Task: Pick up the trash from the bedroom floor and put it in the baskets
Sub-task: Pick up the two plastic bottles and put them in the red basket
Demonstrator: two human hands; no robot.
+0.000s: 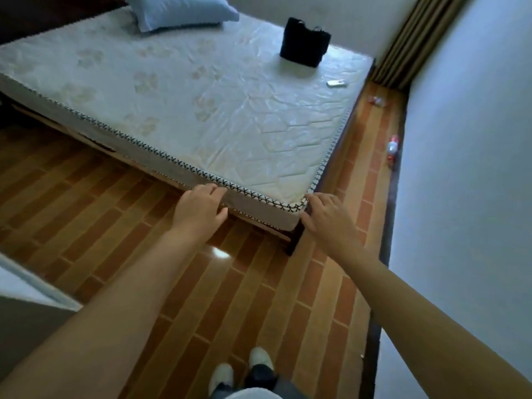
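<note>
Two pieces of trash lie on the floor strip between the bed and the right wall: a plastic bottle with a red label (392,148) against the wall, and a crumpled clear and red wrapper (377,101) farther back near the curtain. My left hand (200,208) hovers empty with fingers apart beside the near edge of the mattress. My right hand (325,216) is also empty and spread, just right of the mattress corner. No basket is in view.
A bed with a white mattress (184,93) fills the middle; on it are a pillow (178,11), a black bag (305,41) and a white remote (336,83). A striped curtain (414,41) hangs at the back right. A pale cabinet edge (31,286) is at left.
</note>
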